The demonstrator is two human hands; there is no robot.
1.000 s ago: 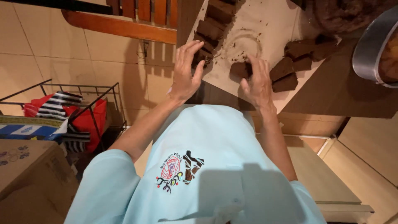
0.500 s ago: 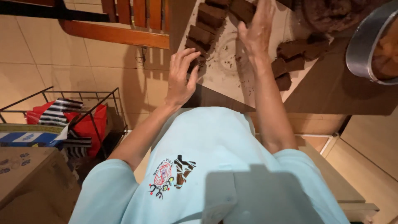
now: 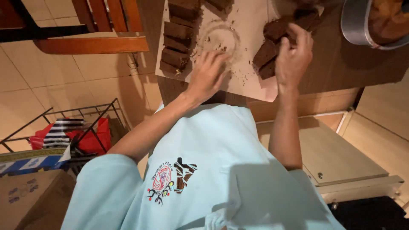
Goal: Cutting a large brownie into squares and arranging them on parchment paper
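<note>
With the right hand [image 3: 293,55] closed on a brown cake piece [image 3: 272,51] and the left hand [image 3: 208,74] spread flat on the paper sheet [image 3: 247,47] beside it, a gentle, steady lift would likely avoid crumbling.

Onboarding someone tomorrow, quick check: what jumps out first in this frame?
The dark brown cake pieces stand out first, lined up along the left side of a pale sheet of paper on the wooden table, with more heaped at the right. The right hand grips one of those right-side pieces, while the left hand rests on the crumb-strewn paper. A metal pan sits at the top right corner.
</note>
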